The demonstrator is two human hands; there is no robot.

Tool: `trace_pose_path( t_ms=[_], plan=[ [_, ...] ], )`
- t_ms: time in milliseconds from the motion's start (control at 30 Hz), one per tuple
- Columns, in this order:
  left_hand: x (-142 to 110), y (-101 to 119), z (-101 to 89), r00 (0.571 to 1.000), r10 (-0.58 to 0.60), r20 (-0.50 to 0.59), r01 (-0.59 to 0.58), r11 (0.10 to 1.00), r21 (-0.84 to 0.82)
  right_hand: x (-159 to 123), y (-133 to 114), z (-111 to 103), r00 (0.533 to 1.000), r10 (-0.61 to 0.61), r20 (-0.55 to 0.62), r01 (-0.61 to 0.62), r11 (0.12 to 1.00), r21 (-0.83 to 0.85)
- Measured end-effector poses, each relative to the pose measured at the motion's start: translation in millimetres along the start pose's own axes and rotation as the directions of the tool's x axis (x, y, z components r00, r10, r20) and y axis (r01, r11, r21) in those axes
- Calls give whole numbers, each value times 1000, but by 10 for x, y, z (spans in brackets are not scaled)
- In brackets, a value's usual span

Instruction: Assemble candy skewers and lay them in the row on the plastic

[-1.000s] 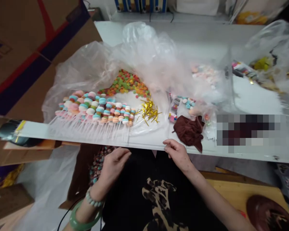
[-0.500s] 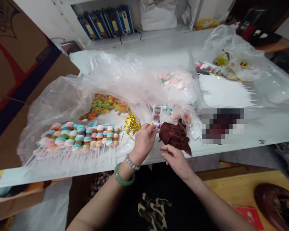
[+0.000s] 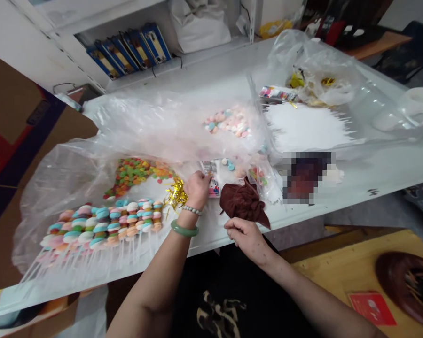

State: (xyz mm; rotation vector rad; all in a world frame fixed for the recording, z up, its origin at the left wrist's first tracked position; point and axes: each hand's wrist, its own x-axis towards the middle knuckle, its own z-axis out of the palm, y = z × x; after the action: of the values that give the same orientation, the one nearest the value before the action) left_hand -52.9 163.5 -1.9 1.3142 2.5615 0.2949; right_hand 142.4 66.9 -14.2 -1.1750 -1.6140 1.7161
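Our right hand (image 3: 246, 240) hangs loosely curled, holding nothing, just below the crumpled brown cloth (image 3: 244, 203). Our left hand (image 3: 197, 190) has moved in from the table edge and now sits on a small printed packet (image 3: 214, 188); we cannot tell whether it grips. Gold tinsel (image 3: 176, 195) lies just beside that hand, candy skewers (image 3: 102, 225) beyond it, and pastel candies (image 3: 227, 122) farther off, under clear plastic (image 3: 144, 117).

You are wearing a green bangle (image 3: 184, 228) and a string of pale beads (image 3: 191, 210) just behind your left hand (image 3: 197, 190), the beads nearer the hand. You are also wearing a black top (image 3: 200, 286) with a tan, leopard-like print (image 3: 216, 317).
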Motion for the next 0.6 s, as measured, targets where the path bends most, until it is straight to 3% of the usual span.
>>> trace_pose_path(
  t_ms=[100, 200, 300, 367, 433, 500, 600],
  plan=[
    [-26, -8, -11, 994, 27, -106, -34, 998, -60, -4, 6, -6, 1000, 3, -3, -3, 1000, 5],
    [-79, 11, -59, 965, 91, -245, -139, 973, -185, -20, -3, -13, 1000, 12, -7, -12, 1000, 3],
    [-165, 14, -146, 939, 102, -330, -244, 872, -424, -28, -32, -50, 999, 36, -5, -36, 999, 40],
    [-265, -7, -206, 961, 51, -272, -224, 721, -656, -16, -68, -88, 998, 55, -16, -53, 993, 109],
    [-422, -42, -239, 993, 3, -116, -101, 510, -854, 15, -122, -119, 996, 66, -55, -54, 979, 196],
    [-637, -82, -232, 1000, 3, 21, 19, 333, -943, 58, -185, -117, 994, 72, -83, -48, 966, 255],
    [-1008, -148, -166, 993, 57, 105, 92, 196, -976, 112, -242, -36, 992, 86, -88, -60, 964, 259]
  ],
)
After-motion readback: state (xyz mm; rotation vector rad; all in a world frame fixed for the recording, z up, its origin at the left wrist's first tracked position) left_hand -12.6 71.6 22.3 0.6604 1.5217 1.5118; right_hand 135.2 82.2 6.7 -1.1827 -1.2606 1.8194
